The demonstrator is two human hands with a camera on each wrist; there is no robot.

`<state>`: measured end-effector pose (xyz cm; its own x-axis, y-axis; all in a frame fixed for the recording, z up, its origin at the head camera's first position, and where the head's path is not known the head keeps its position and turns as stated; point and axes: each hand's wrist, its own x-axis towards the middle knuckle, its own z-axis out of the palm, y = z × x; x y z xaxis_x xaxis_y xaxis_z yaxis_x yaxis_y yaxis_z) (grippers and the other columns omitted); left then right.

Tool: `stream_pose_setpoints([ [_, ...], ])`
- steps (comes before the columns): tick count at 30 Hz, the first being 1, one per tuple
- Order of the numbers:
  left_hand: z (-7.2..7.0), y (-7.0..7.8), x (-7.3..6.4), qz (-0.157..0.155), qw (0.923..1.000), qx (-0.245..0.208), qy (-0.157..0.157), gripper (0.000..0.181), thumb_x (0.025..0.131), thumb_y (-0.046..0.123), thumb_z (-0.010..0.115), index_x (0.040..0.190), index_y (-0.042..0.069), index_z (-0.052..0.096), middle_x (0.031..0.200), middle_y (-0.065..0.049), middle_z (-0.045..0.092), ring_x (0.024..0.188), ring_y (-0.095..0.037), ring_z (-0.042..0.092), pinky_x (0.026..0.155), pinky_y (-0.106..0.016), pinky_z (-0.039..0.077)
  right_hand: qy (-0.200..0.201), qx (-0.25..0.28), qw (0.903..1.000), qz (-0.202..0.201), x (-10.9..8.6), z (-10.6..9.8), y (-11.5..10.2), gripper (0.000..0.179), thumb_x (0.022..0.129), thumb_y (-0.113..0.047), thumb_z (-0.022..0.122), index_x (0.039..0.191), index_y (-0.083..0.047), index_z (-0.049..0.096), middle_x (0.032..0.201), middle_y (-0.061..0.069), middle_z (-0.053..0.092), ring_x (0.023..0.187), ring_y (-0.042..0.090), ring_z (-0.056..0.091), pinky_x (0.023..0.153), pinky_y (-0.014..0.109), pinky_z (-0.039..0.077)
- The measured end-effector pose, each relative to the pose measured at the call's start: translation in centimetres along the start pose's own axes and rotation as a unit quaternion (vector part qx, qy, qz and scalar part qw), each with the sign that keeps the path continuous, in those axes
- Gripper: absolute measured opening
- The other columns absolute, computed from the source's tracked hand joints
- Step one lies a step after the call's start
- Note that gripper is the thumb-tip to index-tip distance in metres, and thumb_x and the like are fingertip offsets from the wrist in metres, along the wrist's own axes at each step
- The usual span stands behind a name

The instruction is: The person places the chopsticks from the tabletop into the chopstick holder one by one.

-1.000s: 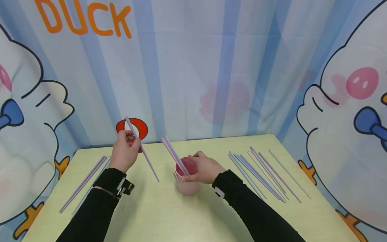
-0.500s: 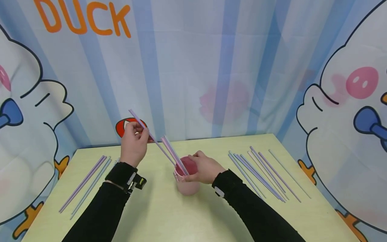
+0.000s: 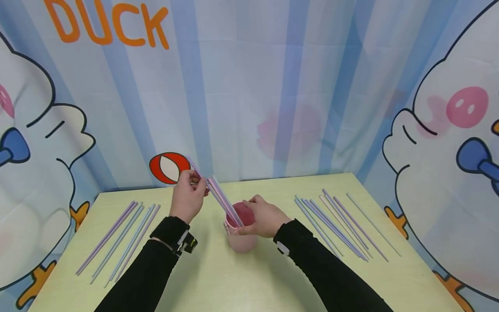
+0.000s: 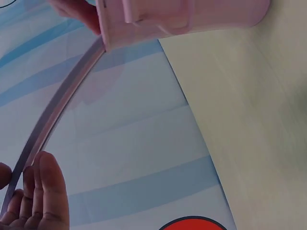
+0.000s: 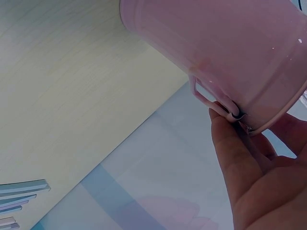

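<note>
A small pink bucket (image 3: 242, 244) stands at the table's middle, tilted a little in the wrist views. My right hand (image 3: 269, 218) grips its rim on the right side; in the right wrist view its fingers are at the bucket's handle (image 5: 204, 98). Several pink and purple straws (image 3: 223, 195) lean out of the bucket to the left. With thumb and fingers, my left hand (image 3: 189, 197) pinches a purple straw (image 3: 193, 166) near its upper end. That straw lies along the leaning bunch, its lower part hidden among the others.
Several straws in purple, blue and pink (image 3: 128, 242) lie in a row on the table's left side. More loose straws (image 3: 339, 225) are spread on the right side. A printed curtain (image 3: 241, 86) hangs right behind the table's back edge (image 3: 296, 177).
My left hand has carried the purple straw rightward to the bucket, its lower end moving from over the table in among the leaning straws. The right hand and bucket have stayed put.
</note>
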<state>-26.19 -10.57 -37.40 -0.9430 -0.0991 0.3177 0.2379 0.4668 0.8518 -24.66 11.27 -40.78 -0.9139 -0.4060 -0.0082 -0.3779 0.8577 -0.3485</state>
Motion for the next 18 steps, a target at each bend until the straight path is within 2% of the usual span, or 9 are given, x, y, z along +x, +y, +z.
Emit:
stream_pose_setpoints([
  [7,1.2,-1.1,-0.6,-0.015,0.9979,0.060,-0.019,0.027,0.101,0.025,0.053,0.115,0.003,0.052,0.097,-0.014,0.066,0.082,-0.024,0.066,0.067,-0.039,0.057,-0.003,0.009,0.9999,0.010,-0.1,-0.1,-0.1,0.091,0.072,-0.058,0.077,0.145,-0.012,0.050,0.125,0.007,0.051,0.099,0.021,0.061,0.086,0.037,0.055],
  [12,1.7,-1.6,-1.1,-0.017,0.9962,0.076,-0.037,0.025,0.100,0.025,0.054,0.112,0.003,0.054,0.096,-0.013,0.065,0.082,-0.024,0.064,0.065,-0.037,0.055,-0.004,0.008,0.9999,0.014,0.0,-0.1,-0.2,0.086,0.071,-0.059,0.077,0.142,-0.016,0.053,0.126,0.007,0.051,0.100,0.020,0.061,0.086,0.036,0.055],
  [18,2.3,-1.9,-1.3,-0.027,0.9939,0.090,-0.057,0.025,0.099,0.027,0.056,0.111,0.005,0.056,0.096,-0.011,0.063,0.082,-0.024,0.061,0.067,-0.036,0.053,0.000,0.007,0.9999,0.009,-0.1,-0.3,-0.3,0.086,0.072,-0.058,0.077,0.141,-0.014,0.054,0.125,0.008,0.052,0.100,0.021,0.062,0.086,0.036,0.056],
])
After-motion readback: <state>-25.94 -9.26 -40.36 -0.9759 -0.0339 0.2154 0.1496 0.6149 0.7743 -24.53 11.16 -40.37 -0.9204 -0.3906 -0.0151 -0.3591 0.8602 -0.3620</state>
